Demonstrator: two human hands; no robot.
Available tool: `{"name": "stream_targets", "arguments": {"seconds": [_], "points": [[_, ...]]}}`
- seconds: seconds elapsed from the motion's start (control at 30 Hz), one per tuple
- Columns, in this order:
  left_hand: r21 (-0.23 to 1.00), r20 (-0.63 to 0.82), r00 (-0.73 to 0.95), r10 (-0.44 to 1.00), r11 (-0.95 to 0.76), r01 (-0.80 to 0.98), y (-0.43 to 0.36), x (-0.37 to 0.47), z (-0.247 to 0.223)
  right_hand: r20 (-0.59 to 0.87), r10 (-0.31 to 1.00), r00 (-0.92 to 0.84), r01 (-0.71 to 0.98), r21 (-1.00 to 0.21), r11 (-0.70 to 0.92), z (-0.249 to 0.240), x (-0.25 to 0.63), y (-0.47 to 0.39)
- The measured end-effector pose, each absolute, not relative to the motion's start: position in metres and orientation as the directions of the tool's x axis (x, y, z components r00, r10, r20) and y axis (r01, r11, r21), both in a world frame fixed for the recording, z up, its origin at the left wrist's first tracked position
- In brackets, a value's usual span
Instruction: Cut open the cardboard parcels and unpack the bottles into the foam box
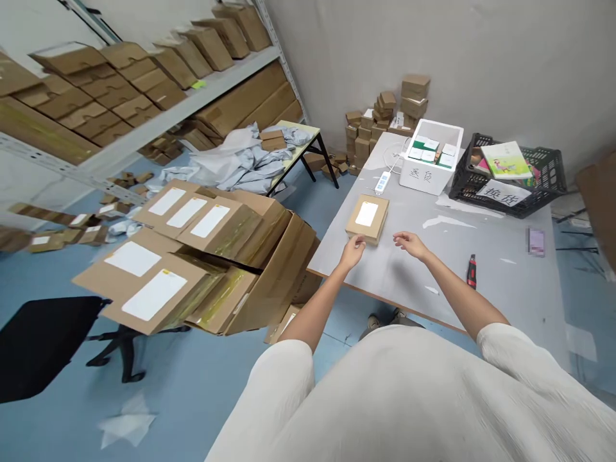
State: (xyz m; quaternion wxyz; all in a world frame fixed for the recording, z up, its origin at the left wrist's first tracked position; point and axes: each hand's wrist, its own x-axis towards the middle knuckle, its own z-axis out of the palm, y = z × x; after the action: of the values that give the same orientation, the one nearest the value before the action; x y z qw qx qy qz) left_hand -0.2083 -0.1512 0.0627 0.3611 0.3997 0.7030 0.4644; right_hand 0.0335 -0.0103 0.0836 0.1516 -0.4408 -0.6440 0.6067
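A small closed cardboard box with a white label on top lies on the grey table near its left edge. My left hand is at the box's near left corner, its fingers closed on the edge there. My right hand hovers over the table to the right of the box, fingers loosely apart and nothing in them. A red and black box cutter lies on the table beyond my right forearm.
A white power strip, a white foam box and a black crate stand toward the table's back. Large labelled cartons are stacked at the left, by a black chair. Shelving holds more boxes.
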Motion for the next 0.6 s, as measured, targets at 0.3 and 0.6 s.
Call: {"name": "stream_targets", "arguments": {"seconds": [0.3,0.6], "points": [[0.867,-0.132,-0.428,0.894,0.314,0.388,-0.123,-0.249,0.04,-0.379,0.666,-0.642,0.458,-0.887,-0.063,0.062,-0.007,0.005],[0.743,-0.206,-0.367,0.907,0.389,0.544,-0.067,-0.297,0.009,-0.439,0.749,-0.497,0.502,-0.849,-0.165,0.045,-0.054,0.003]]}}
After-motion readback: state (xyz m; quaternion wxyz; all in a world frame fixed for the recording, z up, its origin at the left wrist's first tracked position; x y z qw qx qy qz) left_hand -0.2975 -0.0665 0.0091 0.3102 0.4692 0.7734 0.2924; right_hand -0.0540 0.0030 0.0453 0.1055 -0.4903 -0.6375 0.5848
